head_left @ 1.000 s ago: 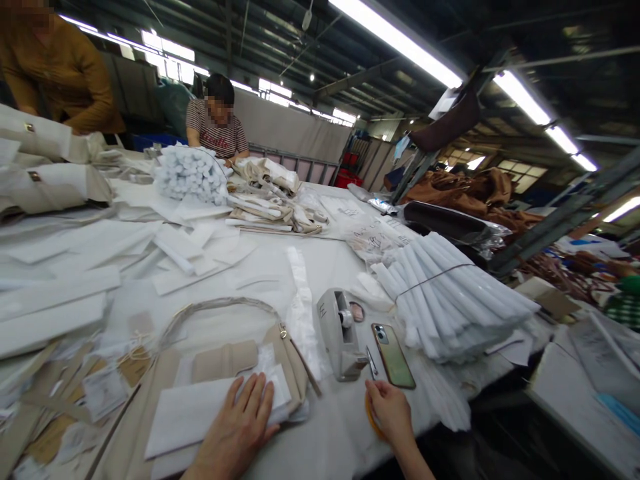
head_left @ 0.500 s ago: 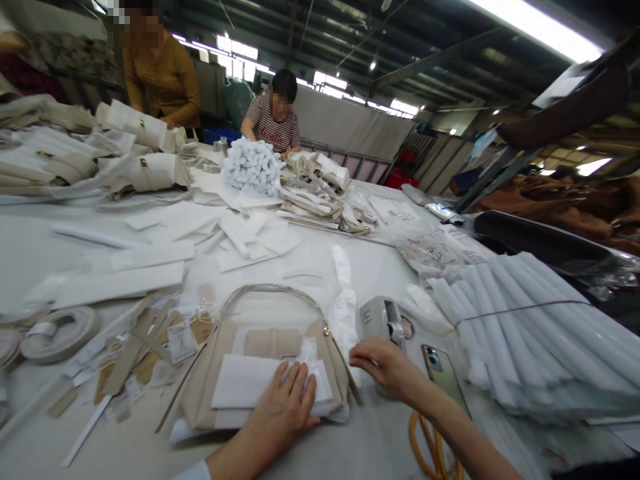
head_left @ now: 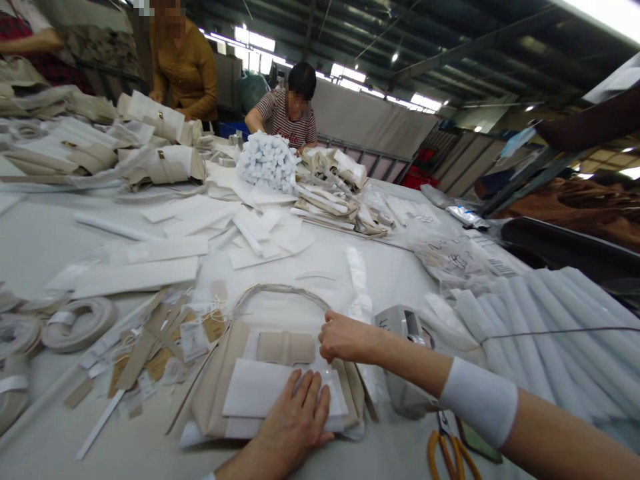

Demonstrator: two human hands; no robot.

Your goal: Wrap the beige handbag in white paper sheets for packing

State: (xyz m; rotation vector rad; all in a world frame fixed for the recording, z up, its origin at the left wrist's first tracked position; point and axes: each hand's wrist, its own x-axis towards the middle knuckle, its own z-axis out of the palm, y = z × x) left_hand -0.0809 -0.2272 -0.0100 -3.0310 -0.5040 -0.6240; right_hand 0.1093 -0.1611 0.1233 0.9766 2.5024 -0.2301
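Observation:
A beige handbag (head_left: 213, 387) lies flat before me, its thin handle arched away from me. On its front rest a folded white sheet (head_left: 255, 390) and a beige flap piece (head_left: 285, 348). My left hand (head_left: 303, 413) is open, fingers stretched flat on the white sheet. Over the bag's upper right, my right hand (head_left: 345, 338) is closed in a pinch; a faint clear bit shows below its fingertips, too small to name. A grey tape dispenser (head_left: 395, 387) stands right of the bag, partly behind my right forearm.
Orange-handled scissors (head_left: 447, 450) and a partly covered phone (head_left: 483, 440) lie at the lower right. Rolled white foam (head_left: 565, 340) is bundled at right. Left are beige strap coils (head_left: 80, 327) and tags (head_left: 193, 340). White sheets (head_left: 140, 277) lie behind; co-workers stand across the table.
My right hand has moved left from beside the tape dispenser to above the bag's upper right. My left hand stays on the white sheet. The view has shifted right.

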